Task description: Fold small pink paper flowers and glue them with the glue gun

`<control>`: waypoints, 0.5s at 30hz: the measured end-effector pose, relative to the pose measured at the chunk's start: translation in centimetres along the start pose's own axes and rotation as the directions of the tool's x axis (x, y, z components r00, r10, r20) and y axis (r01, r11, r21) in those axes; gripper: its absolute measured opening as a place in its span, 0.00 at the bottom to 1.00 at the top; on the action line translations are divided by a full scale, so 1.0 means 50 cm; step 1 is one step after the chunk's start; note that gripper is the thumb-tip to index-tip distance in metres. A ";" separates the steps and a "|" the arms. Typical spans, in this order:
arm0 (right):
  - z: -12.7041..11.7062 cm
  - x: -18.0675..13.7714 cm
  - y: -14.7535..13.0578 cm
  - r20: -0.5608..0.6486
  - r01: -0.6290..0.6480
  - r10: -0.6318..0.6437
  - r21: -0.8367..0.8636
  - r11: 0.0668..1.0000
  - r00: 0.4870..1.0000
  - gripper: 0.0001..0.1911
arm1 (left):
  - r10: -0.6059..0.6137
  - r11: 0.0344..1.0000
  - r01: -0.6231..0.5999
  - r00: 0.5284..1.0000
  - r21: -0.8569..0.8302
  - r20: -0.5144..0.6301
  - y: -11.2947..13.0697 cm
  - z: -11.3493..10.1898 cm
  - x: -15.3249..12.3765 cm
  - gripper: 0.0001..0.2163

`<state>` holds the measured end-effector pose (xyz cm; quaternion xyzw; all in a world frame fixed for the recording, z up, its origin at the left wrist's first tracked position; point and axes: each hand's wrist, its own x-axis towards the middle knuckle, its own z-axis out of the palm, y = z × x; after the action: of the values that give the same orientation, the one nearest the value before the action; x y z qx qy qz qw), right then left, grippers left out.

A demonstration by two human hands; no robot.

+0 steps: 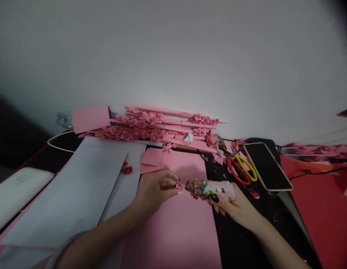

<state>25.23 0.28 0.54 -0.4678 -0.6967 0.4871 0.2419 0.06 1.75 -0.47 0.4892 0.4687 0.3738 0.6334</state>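
Above a large pink paper sheet (190,235), my left hand (155,190) pinches a small pink paper flower (179,186) between thumb and fingertips. My right hand (236,207) is wrapped round a pale glue gun (222,189), its front crusted with brown and bits of coloured material. The gun's nozzle points left and meets the flower, or comes very close; I cannot tell if they touch. Just beyond my left hand lie small pink paper squares (152,157). Several folded pink flowers on paper stems (145,129) are piled along the wall.
At the right are scissors with red and yellow handles (240,170), a phone (268,166) and red paper (316,209). White sheets (67,190) and a white power bank (20,194) with a cable (57,144) lie at the left. A red scrap (126,169) rests on the sheets.
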 end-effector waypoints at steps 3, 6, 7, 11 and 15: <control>0.000 -0.003 -0.007 -0.006 -0.019 0.019 -0.020 1.000 1.000 0.19 | 0.002 1.000 -0.002 1.000 0.001 0.001 -0.002 0.000 -0.001 0.10; -0.001 -0.003 -0.012 -0.006 -0.033 0.033 -0.027 0.999 0.999 0.17 | 0.004 1.000 -0.004 1.000 -0.007 0.011 -0.003 0.000 -0.003 0.10; -0.001 -0.001 -0.014 -0.008 -0.035 0.035 -0.020 0.999 0.999 0.16 | 0.005 1.000 -0.005 1.000 -0.003 0.008 -0.004 0.000 -0.003 0.10; 0.000 0.006 -0.020 -0.008 -0.039 0.039 0.009 0.999 0.999 0.08 | 0.013 1.000 -0.013 1.000 0.019 -0.013 -0.007 -0.002 -0.001 0.10; 0.003 0.010 -0.030 -0.010 -0.117 0.117 0.010 0.993 0.993 0.07 | 0.010 1.000 -0.010 1.000 0.002 -0.007 -0.008 -0.003 0.002 0.10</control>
<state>24.28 0.51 1.76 -0.5091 -0.6645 0.5014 0.2189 -0.04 1.76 -0.90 0.4908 0.4688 0.3780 0.6297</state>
